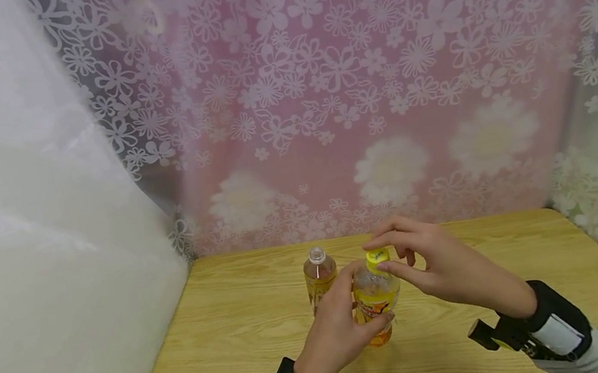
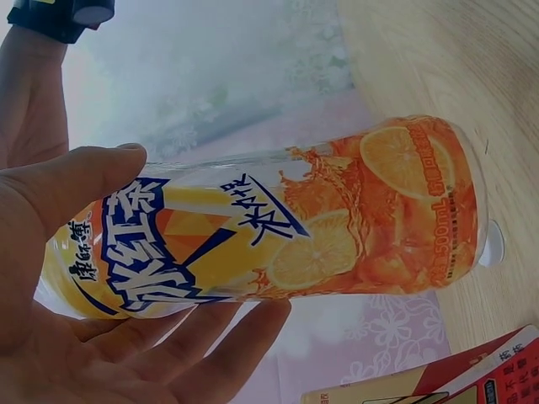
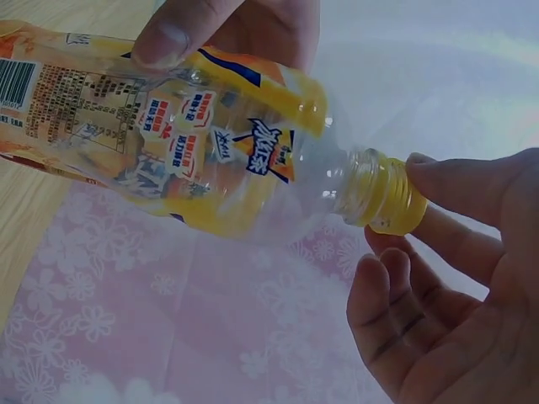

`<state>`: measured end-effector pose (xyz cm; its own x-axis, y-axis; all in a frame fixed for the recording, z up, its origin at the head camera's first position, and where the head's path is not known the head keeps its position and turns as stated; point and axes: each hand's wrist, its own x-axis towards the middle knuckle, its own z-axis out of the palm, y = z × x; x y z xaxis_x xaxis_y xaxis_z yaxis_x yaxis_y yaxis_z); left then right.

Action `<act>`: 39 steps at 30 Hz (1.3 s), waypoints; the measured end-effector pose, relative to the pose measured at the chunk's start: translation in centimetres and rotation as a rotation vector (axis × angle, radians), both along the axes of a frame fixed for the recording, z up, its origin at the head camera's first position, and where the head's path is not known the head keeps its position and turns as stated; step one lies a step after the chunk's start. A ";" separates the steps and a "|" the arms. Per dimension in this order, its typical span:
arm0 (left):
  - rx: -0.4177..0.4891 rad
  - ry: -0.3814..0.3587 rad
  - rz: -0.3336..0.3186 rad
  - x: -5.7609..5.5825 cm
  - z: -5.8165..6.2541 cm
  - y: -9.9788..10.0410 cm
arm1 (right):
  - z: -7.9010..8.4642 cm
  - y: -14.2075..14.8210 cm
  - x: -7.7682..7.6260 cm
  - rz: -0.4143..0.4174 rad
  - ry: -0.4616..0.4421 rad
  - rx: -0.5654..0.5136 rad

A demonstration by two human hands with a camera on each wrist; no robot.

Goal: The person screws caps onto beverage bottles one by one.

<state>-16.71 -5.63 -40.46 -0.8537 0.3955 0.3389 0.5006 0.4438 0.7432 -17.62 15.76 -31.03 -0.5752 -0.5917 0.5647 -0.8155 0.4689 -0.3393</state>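
My left hand point(image 1: 333, 328) grips a clear plastic drink bottle point(image 1: 375, 295) round its label, with the thumb on one side and the fingers on the other. Its label point(image 2: 337, 219) is yellow and orange, with blue lettering and pictured orange slices. At the neck, my right hand point(image 1: 424, 255) pinches the yellow bottle cap point(image 3: 397, 195) between thumb and index finger, while the other fingers curl loosely beside it. The cap sits over the threaded neck point(image 3: 358, 187). In the head view the bottle stands nearly upright over the table.
A second bottle point(image 1: 320, 273) with an uncapped mouth stands just behind and left of the held one. A small white round piece point(image 2: 493, 244) shows by the held bottle's base. The wooden table point(image 1: 230, 347) ends at a pink flowered curtain point(image 1: 296, 167), with pale sheeting point(image 1: 39, 253) along the left.
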 end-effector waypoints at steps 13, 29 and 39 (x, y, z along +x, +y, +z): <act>0.027 -0.006 -0.005 0.0 -0.1 0.1 | -0.7 -0.3 0.2 -0.089 -0.031 -0.042; 0.040 0.016 -0.032 0.1 -0.1 0.3 | -0.5 0.5 0.0 -0.055 -0.128 -0.012; 0.046 0.010 -0.031 -0.1 -0.3 0.2 | -0.8 0.4 -0.3 -0.005 -0.077 -0.067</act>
